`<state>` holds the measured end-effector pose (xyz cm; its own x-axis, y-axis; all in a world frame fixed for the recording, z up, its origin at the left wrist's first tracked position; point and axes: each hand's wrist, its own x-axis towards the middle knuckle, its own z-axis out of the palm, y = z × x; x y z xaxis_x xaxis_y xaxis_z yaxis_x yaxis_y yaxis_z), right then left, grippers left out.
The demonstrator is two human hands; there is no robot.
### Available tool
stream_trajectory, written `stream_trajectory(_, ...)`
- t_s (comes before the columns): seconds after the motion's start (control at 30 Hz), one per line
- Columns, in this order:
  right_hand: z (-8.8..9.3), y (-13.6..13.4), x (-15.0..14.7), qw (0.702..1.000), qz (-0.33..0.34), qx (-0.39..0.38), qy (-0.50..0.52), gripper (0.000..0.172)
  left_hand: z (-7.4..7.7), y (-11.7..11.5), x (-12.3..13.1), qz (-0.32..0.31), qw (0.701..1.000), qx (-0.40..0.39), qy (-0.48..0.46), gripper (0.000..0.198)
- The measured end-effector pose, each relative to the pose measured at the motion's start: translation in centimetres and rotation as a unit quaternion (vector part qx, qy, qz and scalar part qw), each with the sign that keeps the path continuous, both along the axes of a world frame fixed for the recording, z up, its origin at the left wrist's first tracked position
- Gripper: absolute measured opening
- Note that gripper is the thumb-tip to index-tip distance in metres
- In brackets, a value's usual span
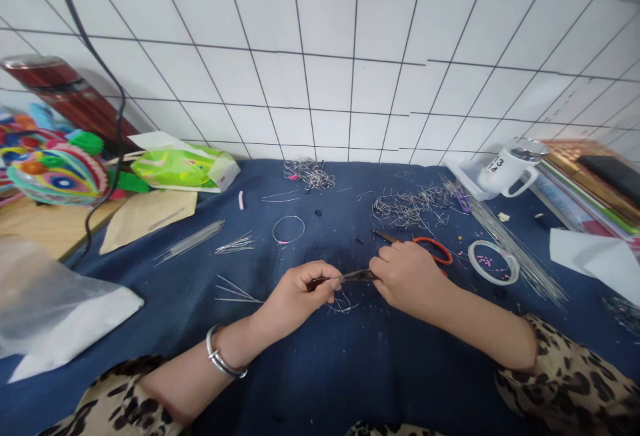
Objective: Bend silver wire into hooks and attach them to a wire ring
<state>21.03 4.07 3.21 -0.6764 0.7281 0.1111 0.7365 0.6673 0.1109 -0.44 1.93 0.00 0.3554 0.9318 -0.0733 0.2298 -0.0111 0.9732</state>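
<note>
My left hand (307, 287), a silver bangle at its wrist, is closed in a pinch near the middle of the blue cloth. A dark, slim piece shows between its fingers, too small to name. Opposite it, my right hand (407, 279) grips dark metal pliers (359, 276), whose jaws reach to my left fingertips. Thin wire (343, 304) curls on the cloth just below. Orange-handled scissors (434, 241) lie behind my right hand and are partly covered by it. A wire ring (289, 230) with a pink bit lies beyond my left hand.
Tangled wire (410, 207) and a smaller tangle (309, 174) lie toward the tiled wall. Long straight wires (520, 249) and a round dish (494, 263) with pink beads are at right, near a white mug (513, 168). At left are wire bundles (193, 241) and a green tissue pack (175, 166).
</note>
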Motion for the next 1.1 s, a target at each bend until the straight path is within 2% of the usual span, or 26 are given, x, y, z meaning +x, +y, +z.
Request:
stream_trajectory(0.53,-0.17,-0.44,-0.13,0.999,-0.004,0.033,-0.015,0.012,-0.25,-0.12,0.15,-0.016,1.000,0.009,0.008,0.009)
stream_trajectory(1.1,-0.28,-0.50,-0.26,1.000,-0.010,0.008,-0.024,0.010,-0.62,0.00,0.15,-0.020,0.999,0.025,0.019,0.010)
